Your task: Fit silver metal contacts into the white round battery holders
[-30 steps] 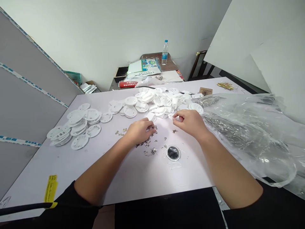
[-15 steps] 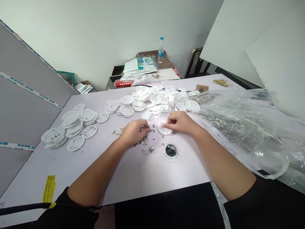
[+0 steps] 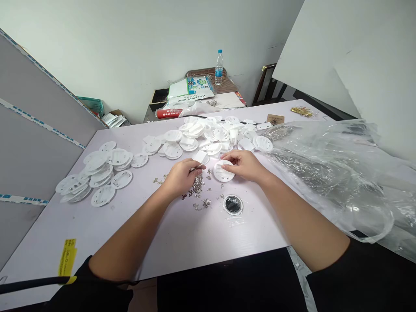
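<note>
white plastic disc (image 3: 221, 172) is pinched by the right hand (image 3: 243, 164); the left hand (image 3: 180, 177) curls beside small metal parts (image 3: 197, 186), its grip impossible to tell.

Discs (image 3: 222, 174) are wht, metal pcs (image 3: 197, 186) silvery, btl cap (image 3: 220, 51) blue.

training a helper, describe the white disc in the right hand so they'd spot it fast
On the pale table, look to the heap of white discs near the far edge. Just in front of it, right of the cluster of small metal parts, the white disc sits in the right hand. Its neighbours in the heap lie loose; this one is gripped.
</note>
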The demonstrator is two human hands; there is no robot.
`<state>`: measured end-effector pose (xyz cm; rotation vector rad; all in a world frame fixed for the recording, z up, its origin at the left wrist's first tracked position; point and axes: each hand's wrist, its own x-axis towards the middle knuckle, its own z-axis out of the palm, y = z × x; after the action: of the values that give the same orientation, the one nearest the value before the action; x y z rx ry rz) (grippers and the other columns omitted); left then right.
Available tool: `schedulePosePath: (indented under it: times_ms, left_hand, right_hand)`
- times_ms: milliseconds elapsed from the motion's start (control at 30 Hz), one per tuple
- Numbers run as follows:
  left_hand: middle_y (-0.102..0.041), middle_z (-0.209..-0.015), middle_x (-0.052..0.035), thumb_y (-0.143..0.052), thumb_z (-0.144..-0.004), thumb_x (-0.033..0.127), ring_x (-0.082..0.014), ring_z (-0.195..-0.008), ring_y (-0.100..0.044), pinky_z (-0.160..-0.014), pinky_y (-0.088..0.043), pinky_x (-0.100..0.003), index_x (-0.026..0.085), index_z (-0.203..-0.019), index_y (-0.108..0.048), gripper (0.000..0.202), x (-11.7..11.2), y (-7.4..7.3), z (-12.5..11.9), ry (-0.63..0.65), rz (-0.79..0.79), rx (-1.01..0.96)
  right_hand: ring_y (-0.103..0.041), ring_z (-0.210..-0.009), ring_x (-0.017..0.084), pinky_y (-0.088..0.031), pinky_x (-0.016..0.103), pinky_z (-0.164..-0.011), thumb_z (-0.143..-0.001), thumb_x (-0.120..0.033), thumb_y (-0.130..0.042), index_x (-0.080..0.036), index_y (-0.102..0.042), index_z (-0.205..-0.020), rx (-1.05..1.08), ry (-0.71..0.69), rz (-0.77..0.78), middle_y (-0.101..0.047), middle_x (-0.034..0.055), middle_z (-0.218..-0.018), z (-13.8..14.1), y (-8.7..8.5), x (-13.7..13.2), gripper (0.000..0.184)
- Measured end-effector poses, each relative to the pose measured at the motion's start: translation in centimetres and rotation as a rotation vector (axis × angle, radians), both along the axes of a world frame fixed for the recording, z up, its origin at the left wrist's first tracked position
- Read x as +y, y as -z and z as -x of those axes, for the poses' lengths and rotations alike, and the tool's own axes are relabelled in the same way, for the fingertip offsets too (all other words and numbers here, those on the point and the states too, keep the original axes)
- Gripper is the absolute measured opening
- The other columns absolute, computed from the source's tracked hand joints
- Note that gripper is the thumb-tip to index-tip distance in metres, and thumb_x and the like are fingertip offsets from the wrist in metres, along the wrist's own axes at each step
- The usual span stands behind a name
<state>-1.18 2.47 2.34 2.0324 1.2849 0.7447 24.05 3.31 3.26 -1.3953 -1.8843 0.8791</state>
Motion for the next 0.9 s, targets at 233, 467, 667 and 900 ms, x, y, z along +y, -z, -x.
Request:
schedulePosePath:
  times_ms: [233,467,667,900]
  left_hand:
    - [-0.059,-0.068,-0.0016,-0.057,-0.090,0.031,-0.0136,-0.056,-0.047,-0.054,-0.036,-0.027,0.023,-0.096,-0.073,0.019,-0.7,-2.0,-0.6,-0.067,0.159,-0.148]
    - [-0.063,-0.098,-0.0044,-0.046,-0.096,0.026,-0.0173,-0.083,-0.058,-0.074,-0.043,-0.030,0.021,-0.092,-0.068,0.023,-1.8,0.4,-0.8,-0.038,-0.065,0.061]
    - [-0.063,-0.100,-0.0037,-0.043,-0.097,0.022,-0.0166,-0.087,-0.060,-0.076,-0.044,-0.029,0.021,-0.100,-0.065,0.023,-1.9,1.1,-0.3,-0.034,-0.122,0.028]
    - [-0.066,-0.094,-0.0025,-0.049,-0.094,0.020,-0.0154,-0.087,-0.063,-0.077,-0.048,-0.027,0.021,-0.092,-0.069,0.020,-1.7,1.1,0.2,-0.072,-0.079,-0.121]
  right_hand:
    - [-0.060,-0.066,0.014,-0.047,0.027,-0.055,-0.081,-0.041,-0.073,-0.020,-0.058,-0.092,0.337,0.035,0.109,-0.066,0.0016,-0.082,1.5,-0.4,-0.9,0.027]
    - [-0.064,-0.068,0.016,-0.054,0.027,-0.049,-0.078,-0.046,-0.074,-0.022,-0.054,-0.093,0.463,-0.006,0.265,-0.065,0.0021,-0.086,3.0,-0.4,-1.8,0.035]
    - [-0.063,-0.067,0.016,-0.054,0.030,-0.053,-0.080,-0.042,-0.074,-0.020,-0.055,-0.093,0.427,-0.013,0.245,-0.063,0.0025,-0.085,3.4,0.2,-2.0,0.031]
    - [-0.063,-0.087,0.016,-0.051,0.033,-0.079,-0.082,-0.032,-0.070,-0.022,-0.066,-0.108,0.411,0.010,0.111,-0.066,0.0038,-0.104,3.5,0.4,-2.1,0.028]
